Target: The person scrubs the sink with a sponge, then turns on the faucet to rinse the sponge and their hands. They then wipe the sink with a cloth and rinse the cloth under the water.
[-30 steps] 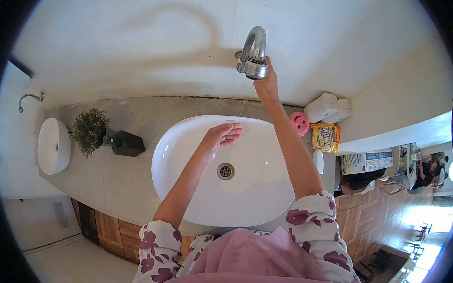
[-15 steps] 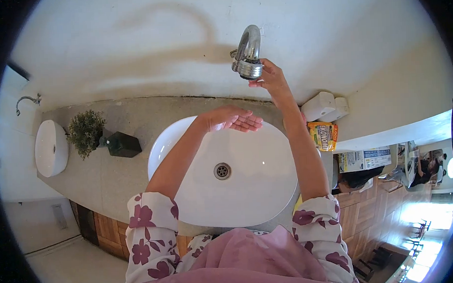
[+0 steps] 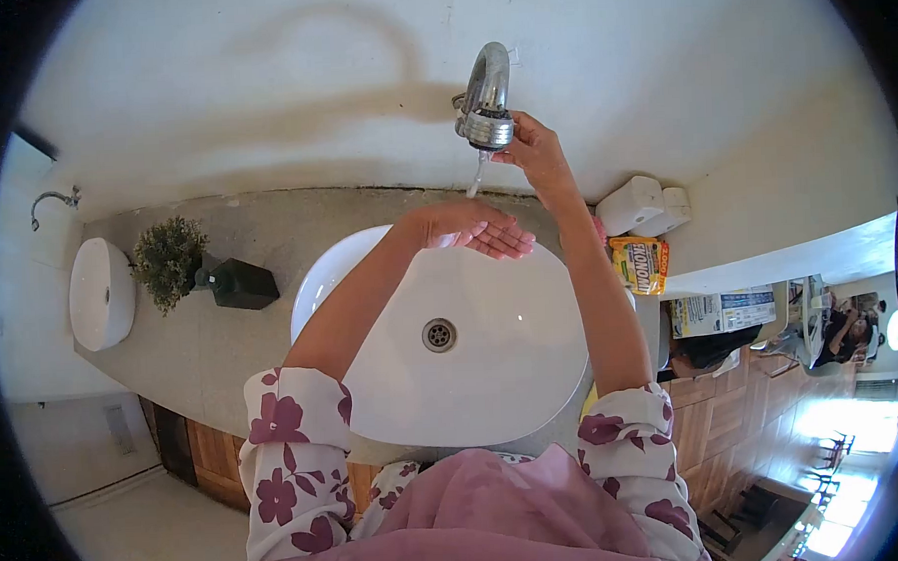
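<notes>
Above white basin (image 3: 531,367), left hand (image 3: 472,228) flat, fingers together; right hand (image 3: 535,151) fingers pinching faucet (image 3: 487,101).

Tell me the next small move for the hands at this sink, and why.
Probably bring the right hand down from the tap to join the left hand. Water is running from the spout and the left hand is cupped open beneath it over the basin, while the right touches the tap head.

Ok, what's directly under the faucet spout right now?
A thin water stream falls onto the open left hand, above the white basin. The basin surface beneath the hand is covered.
</notes>
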A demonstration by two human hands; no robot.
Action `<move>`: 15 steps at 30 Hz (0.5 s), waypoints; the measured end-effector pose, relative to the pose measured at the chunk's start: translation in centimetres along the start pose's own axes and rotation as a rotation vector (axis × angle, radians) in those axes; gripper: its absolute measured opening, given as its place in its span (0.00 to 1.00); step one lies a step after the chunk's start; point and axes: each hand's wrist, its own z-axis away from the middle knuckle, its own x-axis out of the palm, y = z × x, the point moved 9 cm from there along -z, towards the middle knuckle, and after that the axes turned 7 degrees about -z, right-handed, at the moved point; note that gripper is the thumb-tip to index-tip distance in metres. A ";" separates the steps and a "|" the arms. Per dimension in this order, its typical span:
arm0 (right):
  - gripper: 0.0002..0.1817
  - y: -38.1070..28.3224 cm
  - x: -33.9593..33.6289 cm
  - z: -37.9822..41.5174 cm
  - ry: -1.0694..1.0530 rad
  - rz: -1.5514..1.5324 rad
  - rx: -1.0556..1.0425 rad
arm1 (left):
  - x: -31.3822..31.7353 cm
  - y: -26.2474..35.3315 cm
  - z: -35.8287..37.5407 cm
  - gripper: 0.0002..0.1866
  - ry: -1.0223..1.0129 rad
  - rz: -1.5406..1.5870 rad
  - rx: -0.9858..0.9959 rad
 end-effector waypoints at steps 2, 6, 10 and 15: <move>0.19 -0.1 0.1 0.1 0.007 0.004 -0.009 | -0.3 -0.5 -0.3 0.31 -0.038 0.016 0.077; 0.19 -0.3 0.1 0.2 0.022 0.000 -0.013 | 0.8 1.0 -0.1 0.31 -0.063 0.000 0.079; 0.19 -0.4 0.2 0.3 0.023 0.014 -0.020 | 0.6 0.4 -0.9 0.31 -0.013 0.005 -0.019; 0.19 -0.4 0.2 0.2 0.018 0.055 -0.019 | 1.3 0.6 -1.4 0.27 -0.007 0.050 -0.015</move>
